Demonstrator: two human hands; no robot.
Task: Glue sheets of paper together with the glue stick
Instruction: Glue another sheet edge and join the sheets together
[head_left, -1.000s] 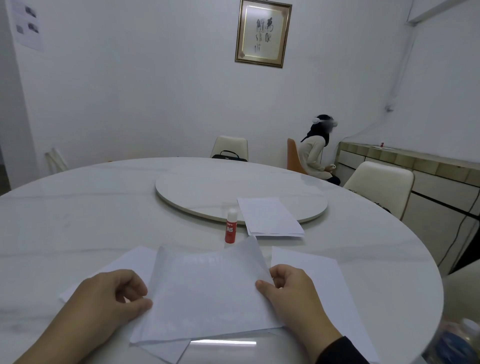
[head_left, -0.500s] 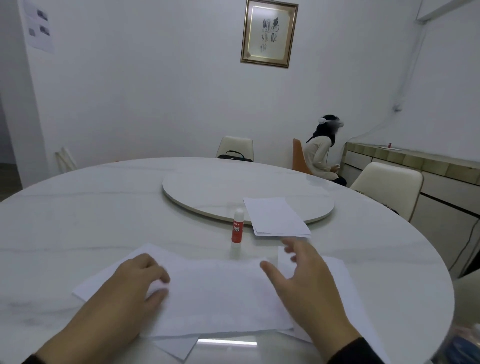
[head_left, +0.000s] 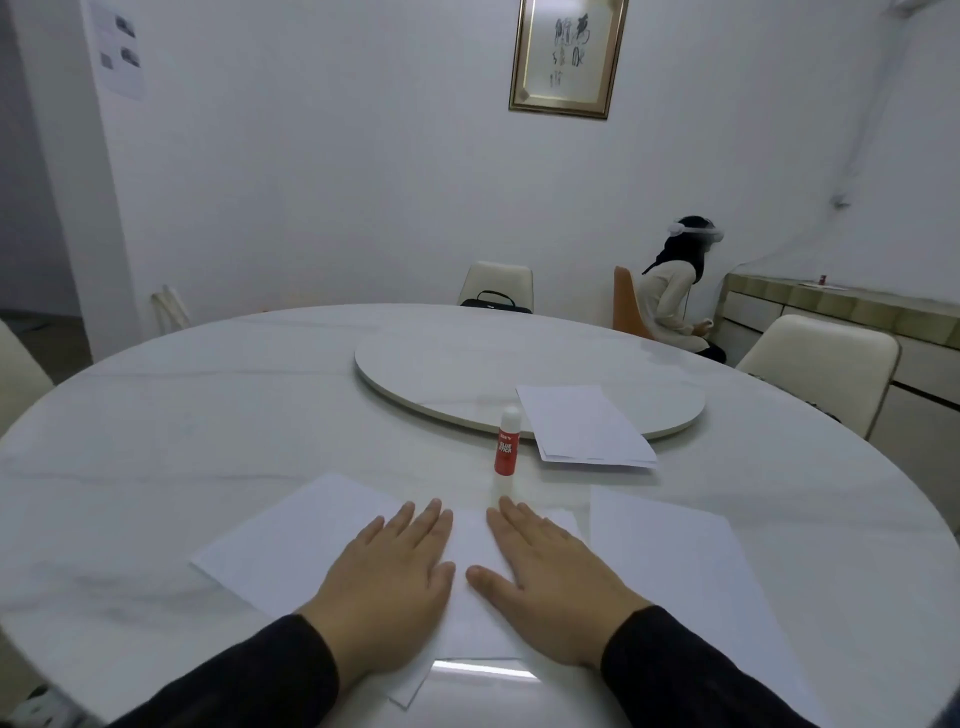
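Under your flat left hand (head_left: 387, 564) and right hand (head_left: 553, 574), both grips open: overlapped sheets (head_left: 311, 540) pressed; capped glue stick (head_left: 505, 441) just ahead; bond looks nearly done.

White paper sheets (head_left: 291, 540) lie flat, overlapped, at the desk's near edge. A capped red-and-white glue stick (head_left: 506, 442) stands upright just beyond them.

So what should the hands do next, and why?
Probably slide both palms outward to smooth the sheet flat. The left hand and right hand lie flat, fingers straight, side by side on the top sheet of paper, pressing only its middle, so the edges may not be stuck yet. The glue stick stands capped and upright just beyond, so gluing looks finished for this sheet.
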